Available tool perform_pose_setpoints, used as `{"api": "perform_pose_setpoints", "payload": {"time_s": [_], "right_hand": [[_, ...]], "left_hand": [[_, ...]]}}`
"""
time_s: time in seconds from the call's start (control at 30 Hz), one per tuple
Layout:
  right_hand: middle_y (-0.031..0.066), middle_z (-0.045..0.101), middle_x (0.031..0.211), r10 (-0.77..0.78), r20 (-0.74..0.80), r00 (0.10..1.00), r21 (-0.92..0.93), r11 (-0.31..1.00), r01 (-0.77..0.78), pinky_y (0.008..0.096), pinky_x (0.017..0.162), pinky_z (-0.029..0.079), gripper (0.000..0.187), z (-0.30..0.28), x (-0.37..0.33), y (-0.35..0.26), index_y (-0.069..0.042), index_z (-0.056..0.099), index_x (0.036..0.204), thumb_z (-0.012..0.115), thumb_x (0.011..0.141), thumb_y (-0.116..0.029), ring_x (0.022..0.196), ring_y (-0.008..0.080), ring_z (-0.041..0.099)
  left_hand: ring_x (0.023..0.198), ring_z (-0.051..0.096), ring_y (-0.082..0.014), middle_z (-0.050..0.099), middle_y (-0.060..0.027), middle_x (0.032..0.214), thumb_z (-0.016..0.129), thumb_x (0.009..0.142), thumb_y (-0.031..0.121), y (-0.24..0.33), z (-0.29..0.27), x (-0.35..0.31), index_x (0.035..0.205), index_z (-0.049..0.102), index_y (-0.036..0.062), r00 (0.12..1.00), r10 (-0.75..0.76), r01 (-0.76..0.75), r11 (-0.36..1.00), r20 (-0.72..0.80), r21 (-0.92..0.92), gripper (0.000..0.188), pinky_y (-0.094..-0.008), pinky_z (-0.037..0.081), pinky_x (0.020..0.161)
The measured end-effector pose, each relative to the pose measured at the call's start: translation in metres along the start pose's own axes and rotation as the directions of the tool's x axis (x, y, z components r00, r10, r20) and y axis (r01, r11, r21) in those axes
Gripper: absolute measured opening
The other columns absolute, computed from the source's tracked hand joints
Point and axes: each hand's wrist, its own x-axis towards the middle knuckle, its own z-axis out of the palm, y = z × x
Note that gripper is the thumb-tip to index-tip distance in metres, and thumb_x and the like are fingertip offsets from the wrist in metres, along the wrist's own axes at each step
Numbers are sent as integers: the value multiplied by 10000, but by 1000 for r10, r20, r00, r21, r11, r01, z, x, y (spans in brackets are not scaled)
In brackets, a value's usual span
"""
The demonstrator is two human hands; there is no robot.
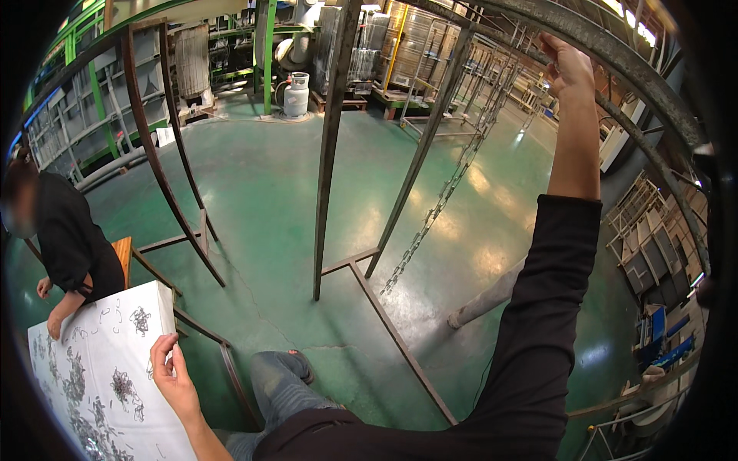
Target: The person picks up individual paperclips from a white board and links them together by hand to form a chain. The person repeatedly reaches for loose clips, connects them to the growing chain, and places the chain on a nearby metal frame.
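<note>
My right arm is raised high toward the far right. My right hand (570,67) is beside the upper bar (638,54) of a dark metal frame, its fingers curled together at the tips; anything in them is too small to make out. Low on the left, my left hand (177,376) is over the edge of a white-topped table (163,303), fingers bent and close together, and I cannot see what they hold, if anything. Small dark wire hooks (123,386) lie on that top in loose heaps, some singly.
A person in black (73,230) reaches onto the table's far left side. Upright frame posts (332,169) stand ahead, with a low crossbar (400,338) near my legs. A chain (438,206) hangs beyond. A grey gas cylinder (296,96) stands at the back.
</note>
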Motion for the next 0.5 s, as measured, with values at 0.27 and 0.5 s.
{"api": "perform_pose_setpoints", "payload": {"time_s": [0.27, 0.5], "right_hand": [[-26, 686, 1017, -70, 116, 991, -60, 995, 78, 293, 708, 352, 274, 0, -10, -3, -109, 708, 1045, 712, 855, -307, 901, 70, 574], [142, 514, 1346, -18, 160, 987, 37, 999, 12, 554, 995, 370, 524, 6, -84, -32, -111, 465, 1381, 643, 918, -279, 1256, 317, 427]], "left_hand": [[1070, 555, -160, 578, -68, 1154, 526, 956, 34, 0, 2, -1, 1096, 628, -10, 1000, -2, 2, 998, 3, 56, 179, -270, 452, 861], [1075, 563, -150, 588, -64, 1159, 521, 964, 31, 4, 3, -6, 1103, 636, -5, 1000, -1, 0, 998, 15, 63, 184, -261, 450, 886]]}}
